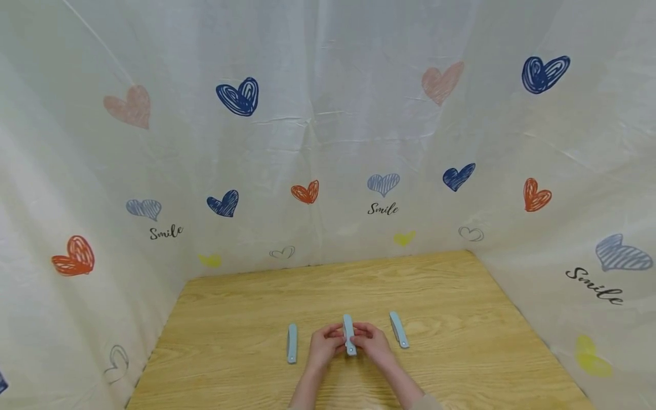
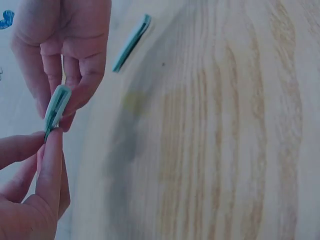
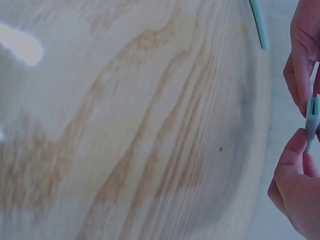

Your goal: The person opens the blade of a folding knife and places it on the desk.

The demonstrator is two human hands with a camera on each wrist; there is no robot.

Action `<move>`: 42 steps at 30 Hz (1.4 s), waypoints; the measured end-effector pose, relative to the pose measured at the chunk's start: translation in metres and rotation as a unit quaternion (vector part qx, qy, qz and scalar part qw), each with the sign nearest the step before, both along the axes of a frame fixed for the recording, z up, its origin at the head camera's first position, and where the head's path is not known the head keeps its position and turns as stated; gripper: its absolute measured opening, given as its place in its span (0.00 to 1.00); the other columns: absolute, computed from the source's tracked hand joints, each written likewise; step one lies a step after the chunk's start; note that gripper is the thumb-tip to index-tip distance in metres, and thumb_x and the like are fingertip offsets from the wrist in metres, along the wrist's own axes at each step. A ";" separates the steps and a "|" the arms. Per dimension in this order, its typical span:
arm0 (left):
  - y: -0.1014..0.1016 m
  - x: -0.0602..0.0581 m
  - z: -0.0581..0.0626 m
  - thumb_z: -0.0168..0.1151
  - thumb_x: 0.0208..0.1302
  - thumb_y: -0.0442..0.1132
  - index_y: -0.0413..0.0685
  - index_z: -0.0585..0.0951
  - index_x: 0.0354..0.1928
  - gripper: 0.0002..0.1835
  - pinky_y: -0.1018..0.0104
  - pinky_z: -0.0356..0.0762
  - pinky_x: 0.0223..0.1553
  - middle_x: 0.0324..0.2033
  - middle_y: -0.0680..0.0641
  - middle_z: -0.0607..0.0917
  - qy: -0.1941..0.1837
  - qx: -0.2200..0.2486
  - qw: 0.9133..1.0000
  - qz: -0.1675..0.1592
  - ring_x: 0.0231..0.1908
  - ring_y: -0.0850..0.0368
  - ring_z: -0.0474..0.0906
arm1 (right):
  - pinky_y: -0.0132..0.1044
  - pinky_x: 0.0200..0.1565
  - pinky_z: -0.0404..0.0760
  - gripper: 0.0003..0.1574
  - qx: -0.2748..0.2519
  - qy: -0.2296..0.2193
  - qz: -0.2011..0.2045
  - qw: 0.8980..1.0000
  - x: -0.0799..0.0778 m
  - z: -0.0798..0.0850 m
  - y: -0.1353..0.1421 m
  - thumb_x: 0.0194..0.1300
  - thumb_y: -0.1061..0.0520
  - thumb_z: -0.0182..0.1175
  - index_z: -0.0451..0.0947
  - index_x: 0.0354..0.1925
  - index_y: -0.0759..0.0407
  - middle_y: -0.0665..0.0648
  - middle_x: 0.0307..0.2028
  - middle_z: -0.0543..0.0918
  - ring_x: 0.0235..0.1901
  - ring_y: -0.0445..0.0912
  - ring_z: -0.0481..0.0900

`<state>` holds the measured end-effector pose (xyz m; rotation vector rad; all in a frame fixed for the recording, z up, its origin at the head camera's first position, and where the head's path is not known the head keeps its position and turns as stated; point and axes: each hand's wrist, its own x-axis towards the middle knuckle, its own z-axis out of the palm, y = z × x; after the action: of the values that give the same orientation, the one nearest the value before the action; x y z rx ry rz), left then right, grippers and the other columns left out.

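Before a white curtain [image 1: 328,51] printed with hearts and "Smile" lettering, over a wood-grain table [image 1: 230,313], two bare hands hold one light-blue clip.
The curtain rises behind the table and along both its sides; the left hand [image 1: 325,343] and right hand [image 1: 374,343] meet near the middle, their thumbs and fingers closed in a pinch on the held clip [image 1: 349,330] from either side; whether it touches the tabletop cannot be told; a narrow slot runs along it in the left wrist view; two similar clips lie on the wood, the left-hand clip [image 1: 292,341] just beside the left hand and the right-hand clip [image 1: 399,330], slanted, near the right; a small round dot [image 1: 351,349] marks the held clip's near end.
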<state>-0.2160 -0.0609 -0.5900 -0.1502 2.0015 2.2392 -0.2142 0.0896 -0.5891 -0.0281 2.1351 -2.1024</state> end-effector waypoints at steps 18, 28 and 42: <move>-0.005 0.011 0.024 0.60 0.64 0.27 0.24 0.73 0.58 0.21 0.58 0.86 0.37 0.30 0.47 0.82 0.014 0.018 0.999 -0.041 0.31 0.59 0.81 | 0.43 0.35 0.85 0.37 -0.029 -0.011 0.054 0.998 0.010 0.023 0.006 0.60 0.67 0.61 0.61 0.65 0.75 0.56 0.36 0.77 0.31 0.44 0.79; -0.011 0.012 0.022 0.62 0.64 0.29 0.23 0.78 0.51 0.17 0.58 0.86 0.40 0.33 0.44 0.87 -0.026 0.033 0.997 -0.060 0.32 0.60 0.83 | 0.41 0.35 0.85 0.38 -0.048 -0.014 0.098 0.994 0.011 0.026 0.012 0.62 0.66 0.61 0.60 0.67 0.72 0.56 0.37 0.76 0.33 0.44 0.80; -0.010 0.010 0.018 0.61 0.63 0.27 0.20 0.79 0.47 0.14 0.58 0.86 0.40 0.31 0.45 0.86 -0.012 0.001 0.998 -0.060 0.29 0.61 0.81 | 0.39 0.32 0.84 0.38 -0.035 -0.019 0.092 0.995 0.011 0.023 0.012 0.63 0.65 0.62 0.60 0.68 0.68 0.57 0.36 0.74 0.32 0.45 0.80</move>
<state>-0.2058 -0.0707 -0.5721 -0.0555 1.9408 2.1558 -0.2030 0.1011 -0.5663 -0.1831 1.9561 -2.0533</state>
